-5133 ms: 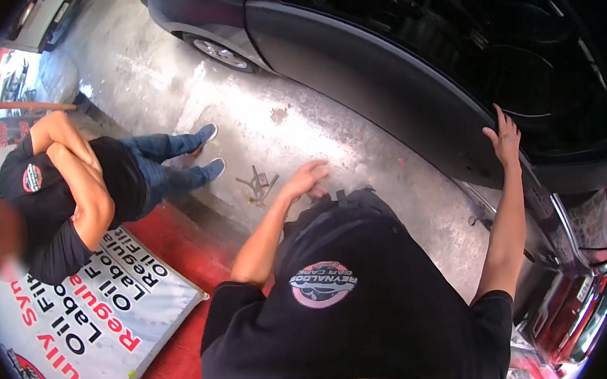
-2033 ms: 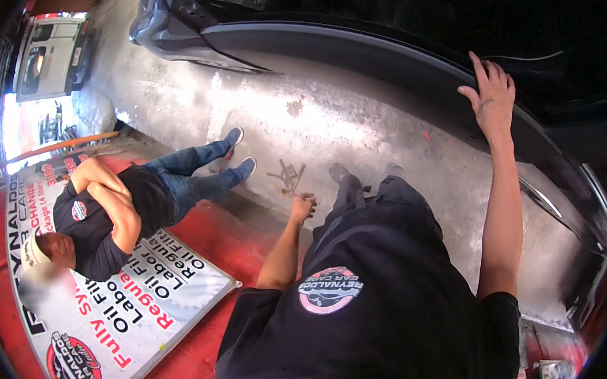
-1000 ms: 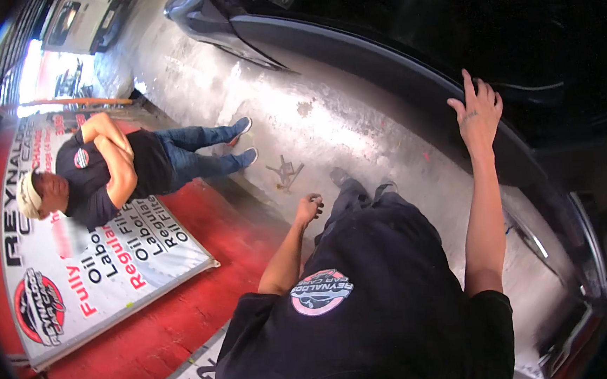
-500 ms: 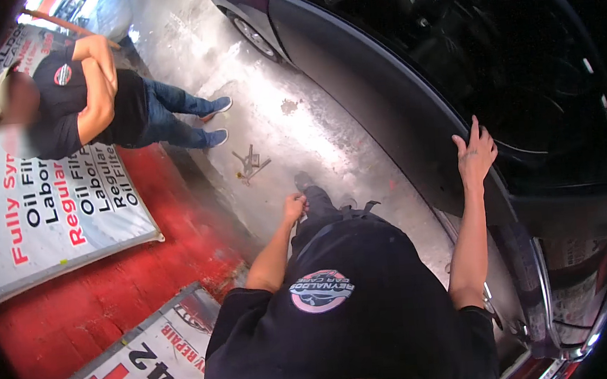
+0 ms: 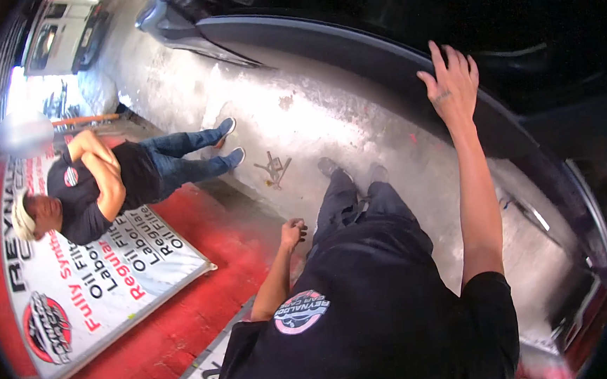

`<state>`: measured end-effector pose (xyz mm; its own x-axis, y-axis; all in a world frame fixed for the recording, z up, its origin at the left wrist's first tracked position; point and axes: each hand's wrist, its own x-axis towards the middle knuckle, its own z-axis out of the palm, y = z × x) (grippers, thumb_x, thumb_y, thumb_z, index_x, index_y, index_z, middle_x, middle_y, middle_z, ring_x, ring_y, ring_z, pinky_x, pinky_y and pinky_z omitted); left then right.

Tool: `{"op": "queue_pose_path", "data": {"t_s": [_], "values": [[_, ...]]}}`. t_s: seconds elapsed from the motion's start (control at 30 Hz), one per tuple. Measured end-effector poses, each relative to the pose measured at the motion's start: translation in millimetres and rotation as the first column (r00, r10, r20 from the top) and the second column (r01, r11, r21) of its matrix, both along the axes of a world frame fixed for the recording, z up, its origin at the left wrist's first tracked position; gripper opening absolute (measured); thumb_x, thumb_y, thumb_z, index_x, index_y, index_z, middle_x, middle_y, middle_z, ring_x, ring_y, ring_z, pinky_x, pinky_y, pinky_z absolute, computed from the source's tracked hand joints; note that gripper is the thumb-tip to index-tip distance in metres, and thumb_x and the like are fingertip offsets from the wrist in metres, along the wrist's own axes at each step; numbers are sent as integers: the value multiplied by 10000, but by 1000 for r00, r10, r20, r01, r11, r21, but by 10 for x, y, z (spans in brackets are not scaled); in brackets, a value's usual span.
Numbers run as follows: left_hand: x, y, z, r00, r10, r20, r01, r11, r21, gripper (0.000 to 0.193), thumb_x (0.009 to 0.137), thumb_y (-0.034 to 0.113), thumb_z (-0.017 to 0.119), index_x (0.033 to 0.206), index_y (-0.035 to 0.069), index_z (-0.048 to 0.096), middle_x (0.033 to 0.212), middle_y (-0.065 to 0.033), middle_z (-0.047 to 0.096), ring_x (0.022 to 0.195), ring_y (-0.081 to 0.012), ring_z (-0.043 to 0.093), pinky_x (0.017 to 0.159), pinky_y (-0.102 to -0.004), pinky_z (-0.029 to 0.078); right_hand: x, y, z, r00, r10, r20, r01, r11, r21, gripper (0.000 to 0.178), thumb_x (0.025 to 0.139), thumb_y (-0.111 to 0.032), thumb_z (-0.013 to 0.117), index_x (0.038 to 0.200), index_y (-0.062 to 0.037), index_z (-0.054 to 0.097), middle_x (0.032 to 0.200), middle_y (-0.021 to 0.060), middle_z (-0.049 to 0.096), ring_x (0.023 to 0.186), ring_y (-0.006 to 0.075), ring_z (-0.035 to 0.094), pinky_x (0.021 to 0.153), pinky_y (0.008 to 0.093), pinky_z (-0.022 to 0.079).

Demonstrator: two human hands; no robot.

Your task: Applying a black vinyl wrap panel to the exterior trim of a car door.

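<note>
My right hand [image 5: 453, 89] reaches forward with its fingers spread, resting at the upper edge of a dark car door [image 5: 350, 56]. It grips nothing that I can see. Low beside my left hip hangs my left hand [image 5: 294, 234], its fingers curled in. Whether anything small sits inside those fingers cannot be made out. The car's interior beyond the door is mostly lost in darkness.
A person [image 5: 105, 168] with crossed arms stands at the left, by a white banner [image 5: 140, 271] on a red wall [image 5: 229, 230]. A metal frame-like object [image 5: 272, 169] lies on the concrete floor [image 5: 240, 95]. A white vehicle [image 5: 60, 37] stands at the far left.
The view has turned, bringing more of the far left and both my feet into sight. My right hand stays by the door's edge, its fingers spread wider. My left hand remains low, fingers curled.
</note>
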<state>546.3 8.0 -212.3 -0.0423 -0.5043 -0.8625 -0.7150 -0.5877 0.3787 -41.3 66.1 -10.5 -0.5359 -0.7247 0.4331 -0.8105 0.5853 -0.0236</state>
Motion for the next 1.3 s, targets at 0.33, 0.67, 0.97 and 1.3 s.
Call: {"op": "queue_pose_path", "data": {"t_s": [0.33,0.67,0.97,1.3], "values": [[-193,-54,533,980,-196,15,197,980,-1,345,1018,253,595,1269,19,634,1044,-128,733,828,-199,681,665,-337,550,-88,102,-164,992,123,5,-122,985,-121,615,878,-325,726,1441,-178,526,1368,131,578,1292,292,527,1147,487,354],[-815,3,616,980,-100,-169,73,984,-163,403,1029,241,573,1349,-4,585,1129,-165,711,937,-246,690,763,-372,569,-341,793,90,974,203,-103,-194,977,91,599,914,-294,685,1480,-226,501,1388,161,570,1312,340,516,1169,546,324],[-283,1119,120,987,134,-89,-140,988,-63,393,1024,229,572,1338,-6,585,1100,-166,718,886,-253,697,725,-385,574,-498,998,39,982,129,-140,-123,991,55,544,937,-396,670,1417,-159,574,1248,202,641,1173,355,606,1070,514,435],[-838,2107,-337,980,132,-151,-149,983,-109,361,994,245,608,1294,46,631,1009,-119,735,770,-186,690,622,-336,558,-544,986,-35,980,173,-101,-181,981,-75,498,923,-366,679,1350,-117,625,1220,179,649,1123,340,622,1025,467,458]]}}
